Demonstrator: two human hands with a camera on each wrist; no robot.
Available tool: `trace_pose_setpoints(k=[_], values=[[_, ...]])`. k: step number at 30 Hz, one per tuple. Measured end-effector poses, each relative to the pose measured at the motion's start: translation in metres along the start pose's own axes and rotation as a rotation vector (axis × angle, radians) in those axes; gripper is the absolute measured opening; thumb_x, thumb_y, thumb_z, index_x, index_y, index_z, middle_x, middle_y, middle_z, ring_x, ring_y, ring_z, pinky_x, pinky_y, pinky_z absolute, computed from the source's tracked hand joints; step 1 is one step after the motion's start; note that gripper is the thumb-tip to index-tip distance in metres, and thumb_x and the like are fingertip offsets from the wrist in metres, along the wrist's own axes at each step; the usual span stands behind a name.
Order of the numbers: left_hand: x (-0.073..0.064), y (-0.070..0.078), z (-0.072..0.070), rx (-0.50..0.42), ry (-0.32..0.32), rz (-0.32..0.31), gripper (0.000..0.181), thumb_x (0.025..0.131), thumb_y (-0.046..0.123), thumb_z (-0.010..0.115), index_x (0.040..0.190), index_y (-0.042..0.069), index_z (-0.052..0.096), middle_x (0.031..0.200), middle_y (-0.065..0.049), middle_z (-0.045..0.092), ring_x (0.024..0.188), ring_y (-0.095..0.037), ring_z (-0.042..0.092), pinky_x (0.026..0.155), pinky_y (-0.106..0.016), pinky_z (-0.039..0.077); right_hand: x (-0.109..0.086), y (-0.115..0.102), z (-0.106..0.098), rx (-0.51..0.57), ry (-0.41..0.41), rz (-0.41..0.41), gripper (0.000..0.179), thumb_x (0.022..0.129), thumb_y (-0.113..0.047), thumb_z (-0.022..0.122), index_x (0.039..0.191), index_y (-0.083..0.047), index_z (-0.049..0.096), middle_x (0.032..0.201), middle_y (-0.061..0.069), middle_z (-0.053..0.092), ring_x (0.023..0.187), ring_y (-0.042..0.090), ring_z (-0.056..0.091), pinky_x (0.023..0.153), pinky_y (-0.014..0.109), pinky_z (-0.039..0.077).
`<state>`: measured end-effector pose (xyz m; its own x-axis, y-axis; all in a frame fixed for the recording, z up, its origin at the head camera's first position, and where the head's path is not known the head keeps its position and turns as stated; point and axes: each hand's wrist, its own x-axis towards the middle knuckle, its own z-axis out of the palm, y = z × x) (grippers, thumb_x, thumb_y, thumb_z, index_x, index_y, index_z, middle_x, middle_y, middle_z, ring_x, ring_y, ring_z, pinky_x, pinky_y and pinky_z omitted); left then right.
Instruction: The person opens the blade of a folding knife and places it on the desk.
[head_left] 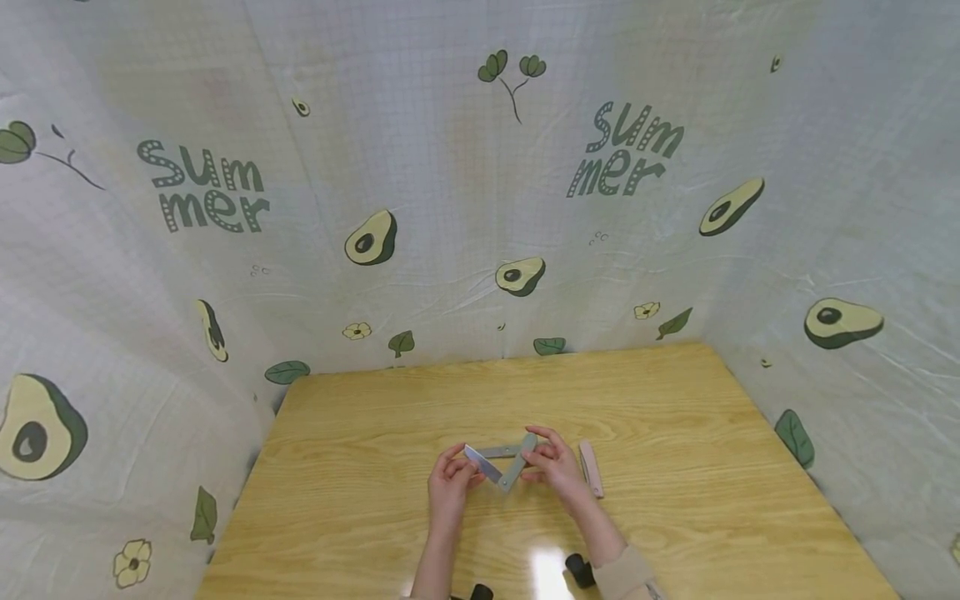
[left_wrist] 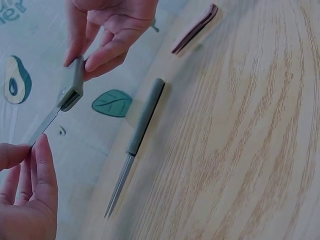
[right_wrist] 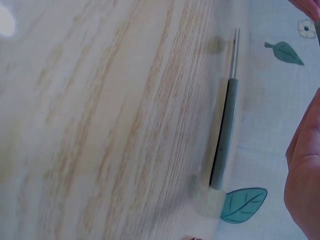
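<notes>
Both hands hold one folding knife above the table, its grey-green handle (head_left: 519,462) angled to its bare blade (head_left: 483,463). My left hand (head_left: 452,477) pinches the blade between thumb and fingers. The handle is gripped by the fingers of my right hand (head_left: 551,462). Behind the held knife, a second grey-green folding tool (left_wrist: 145,117) lies unfolded on the tabletop, with two thin metal strips showing side by side from its handle. A pink folded one (head_left: 591,469) lies to the right of my right hand. In the right wrist view the held knife is mostly out of frame.
The wood-grain table (head_left: 360,517) is enclosed at the back and sides by a pale cloth (head_left: 427,167) printed with avocados, leaves and lettering. A small black object (head_left: 580,571) sits by the right forearm, and another (head_left: 482,592) is near the left one.
</notes>
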<state>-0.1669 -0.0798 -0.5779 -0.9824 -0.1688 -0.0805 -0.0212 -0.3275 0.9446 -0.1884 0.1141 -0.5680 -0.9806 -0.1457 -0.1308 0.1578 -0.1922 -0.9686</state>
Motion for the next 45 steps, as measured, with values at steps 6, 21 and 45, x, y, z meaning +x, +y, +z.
trace_pose_setpoints(k=[6, 21, 45], values=[[0.000, -0.002, 0.000, -0.016, 0.010, 0.026, 0.047, 0.091, -0.003, 0.062, 0.133, -0.013, 0.043, 0.083, -0.001, 0.058, 0.074, -0.013, 0.065, 0.074, -0.029, 0.061, 0.001, 0.002, 0.000, 0.019, 0.022, -0.008, 0.056, 0.094, 0.001, 0.060, 0.144, 0.003, 0.035, 0.085, 0.003, 0.060, 0.076, 0.016, 0.065, 0.073, 0.035, 0.062], [-0.001, -0.002, 0.005, -0.090, 0.064, 0.021, 0.049, 0.091, -0.006, 0.062, 0.136, -0.012, 0.044, 0.084, -0.003, 0.059, 0.076, -0.012, 0.065, 0.076, -0.030, 0.061, 0.000, 0.003, 0.002, 0.095, 0.097, -0.022, 0.051, 0.092, 0.005, 0.061, 0.138, 0.002, 0.040, 0.083, 0.005, 0.061, 0.079, 0.016, 0.065, 0.072, 0.030, 0.061], [-0.004, -0.007, 0.011, -0.189, 0.171, 0.063, 0.042, 0.091, -0.010, 0.057, 0.131, -0.013, 0.043, 0.083, -0.004, 0.056, 0.074, -0.014, 0.067, 0.076, -0.029, 0.061, -0.006, 0.006, 0.008, 0.239, 0.215, -0.084, 0.042, 0.092, 0.005, 0.059, 0.130, -0.002, 0.041, 0.091, 0.007, 0.062, 0.082, 0.017, 0.066, 0.078, 0.031, 0.061]])
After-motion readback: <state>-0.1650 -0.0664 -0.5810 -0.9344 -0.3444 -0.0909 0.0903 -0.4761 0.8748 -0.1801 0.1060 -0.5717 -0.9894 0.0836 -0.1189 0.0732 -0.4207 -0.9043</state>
